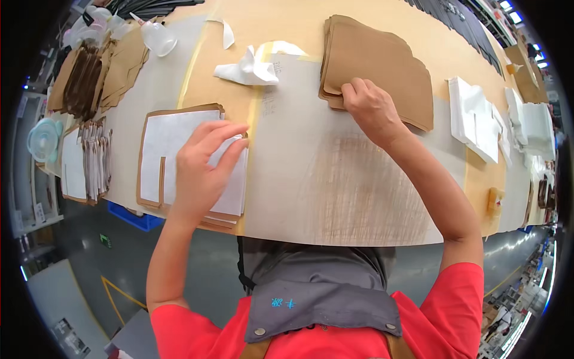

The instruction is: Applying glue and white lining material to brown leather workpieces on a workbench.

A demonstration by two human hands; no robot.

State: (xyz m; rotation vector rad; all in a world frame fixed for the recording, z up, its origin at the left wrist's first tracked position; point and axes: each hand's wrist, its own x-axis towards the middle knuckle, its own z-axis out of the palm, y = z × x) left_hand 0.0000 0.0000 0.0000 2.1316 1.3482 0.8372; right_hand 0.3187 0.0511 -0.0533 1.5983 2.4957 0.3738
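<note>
My right hand (371,110) pinches the near-left part of a stack of brown cut sheets (376,54) at the upper middle, its fingers curled on the top sheet. My left hand (206,164), its fingers apart and slightly blurred, is over the right side of a pile of white slotted pieces on brown sheets (154,137), left of centre. Whether it touches the pile I cannot tell. A crumpled white scrap (239,75) lies between the two piles, farther back.
More brown pieces (122,78), bundled white-faced pieces (78,164) and a white squeeze bottle (160,39) are at left. White pieces (469,119) and a small yellow object (495,202) are at right. Dark strips (457,36) lie at back right. A blue crate (134,218) sits below the table edge.
</note>
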